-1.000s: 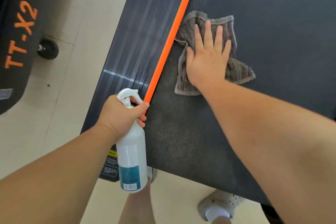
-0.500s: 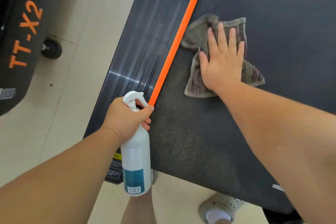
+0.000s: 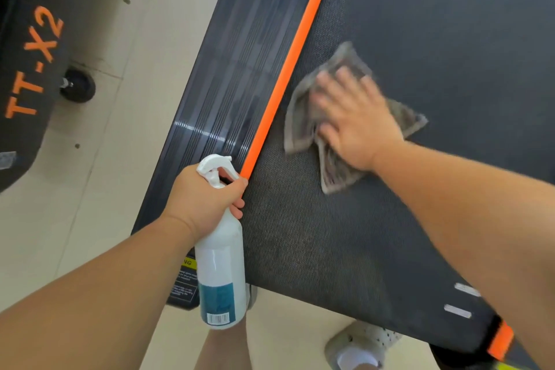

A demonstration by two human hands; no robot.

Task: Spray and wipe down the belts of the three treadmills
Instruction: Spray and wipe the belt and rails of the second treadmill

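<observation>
Right hand point(image 3: 357, 120) is pressing flat, fingers spread and blurred, on the grey cloth point(image 3: 303, 123), which is lying on the belt point(image 3: 420, 24) just beside the orange strip point(image 3: 288, 75). Left hand point(image 3: 204, 198) is gripping the spray bottle point(image 3: 220, 267) by its neck, 7 o'clock from the cloth, hiding part of the side rail point(image 3: 234, 54). At 9 o'clock a second treadmill point(image 3: 27, 69), marked TT-X2, is standing across the floor point(image 3: 120, 9).
</observation>
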